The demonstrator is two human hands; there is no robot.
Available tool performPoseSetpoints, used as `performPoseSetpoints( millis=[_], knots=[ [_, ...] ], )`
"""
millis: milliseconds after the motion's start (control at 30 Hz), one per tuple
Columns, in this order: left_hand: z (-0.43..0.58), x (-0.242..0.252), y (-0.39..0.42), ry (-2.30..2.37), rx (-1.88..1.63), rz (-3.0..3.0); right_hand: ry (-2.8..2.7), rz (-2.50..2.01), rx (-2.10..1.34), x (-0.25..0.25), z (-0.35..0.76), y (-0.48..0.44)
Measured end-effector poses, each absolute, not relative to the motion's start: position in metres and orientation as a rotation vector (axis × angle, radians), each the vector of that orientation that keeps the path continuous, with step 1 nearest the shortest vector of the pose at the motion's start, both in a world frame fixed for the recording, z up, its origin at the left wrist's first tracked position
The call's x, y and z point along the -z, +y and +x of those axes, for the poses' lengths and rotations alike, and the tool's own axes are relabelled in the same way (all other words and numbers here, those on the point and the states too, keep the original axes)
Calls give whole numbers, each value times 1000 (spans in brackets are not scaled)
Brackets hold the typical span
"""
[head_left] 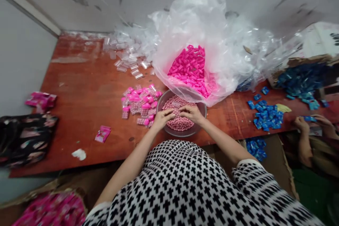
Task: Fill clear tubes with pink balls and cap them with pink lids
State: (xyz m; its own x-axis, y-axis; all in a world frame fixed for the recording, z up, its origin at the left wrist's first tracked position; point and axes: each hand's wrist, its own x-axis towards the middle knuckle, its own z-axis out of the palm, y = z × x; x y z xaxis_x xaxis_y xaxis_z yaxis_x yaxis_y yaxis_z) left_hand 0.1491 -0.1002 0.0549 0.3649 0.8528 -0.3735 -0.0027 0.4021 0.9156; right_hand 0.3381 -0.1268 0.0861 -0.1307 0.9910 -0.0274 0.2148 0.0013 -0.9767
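A round bowl (160, 103) full of small pink candy balls (180, 123) stands at the near edge of the red-brown table (84, 88). Both my hands rest over the balls. My left hand (162, 118) has its fingers curled down onto them. My right hand (191, 113) is also curled, fingertips meeting the left hand's over the bowl's middle; what they pinch is hidden. Just left of the bowl lies a heap of filled pink packets (140, 104).
A big clear plastic bag (201, 24) holding pink pieces (192, 69) lies behind the bowl. Empty clear sleeves (129, 60) are piled at the back. Blue packets (266, 116) lie to the right, where another person's hands (315, 123) work. A dark bag (25, 139) sits at the left.
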Motion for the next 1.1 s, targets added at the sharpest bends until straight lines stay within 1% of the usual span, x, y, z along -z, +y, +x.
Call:
performPoseSetpoints(
  millis=[167, 233, 300, 367, 533, 633, 700, 767, 900, 1033, 1100],
  knots=[
    [148, -57, -95, 1069, -704, 965, -1151, -1274, -1388, -81, 340, -130],
    [147, -59, -93, 1072, -751, 931, -1146, -1322, -1395, -80, 345, -129],
    [146, -62, -92, 1046, -804, 921, -1345, -1425, -1295, -80, 355, -122],
    [145, -63, -91, 1010, -831, 920, -1539, -1547, -1087, -81, 370, -105],
    [149, -62, -90, 1012, -834, 856, -1542, -1953, -495, -83, 420, -24],
    [150, -59, -87, 1059, -878, 837, -1666, -2289, -393, -76, 438, 25],
    [150, -57, -84, 1067, -892, 813, -1726, -2500, -397, -69, 441, 48],
    [151, -56, -82, 1066, -894, 768, -1772, -2611, -430, -64, 442, 61],
    [157, -56, -80, 1036, -899, 666, -1861, -2613, -427, -65, 449, 63],
    [162, -57, -79, 975, -926, 649, -1896, -2518, -160, -80, 459, 39],
    [164, -60, -78, 950, -941, 664, -1958, -2371, -72, -94, 456, 17]
  ],
)
